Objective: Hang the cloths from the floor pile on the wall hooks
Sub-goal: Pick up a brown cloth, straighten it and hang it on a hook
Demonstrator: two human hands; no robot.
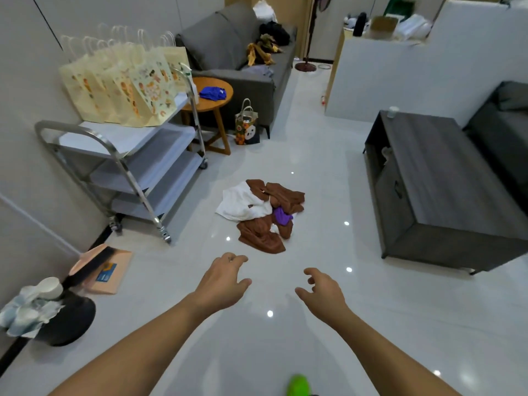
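**Cloth pile on the floor, both hands out and holding nothing**

The pile of cloths (264, 214) lies on the glossy white floor (328, 324), between the steel trolley (128, 155) and the dark cabinet (440, 181); its long axis runs from upper left to lower right, roughly away from the viewer; crumpled brown cloths (261, 237) overlap a white one (243, 202), with a small purple piece (281, 216) tucked among them; the left hand (223, 284) and right hand (321, 292) reach toward it, near but apart from it, each grip loosely spread with fingers relaxed

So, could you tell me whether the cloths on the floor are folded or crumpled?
Crumpled: the cloths lie in a loose, overlapping heap on the floor.
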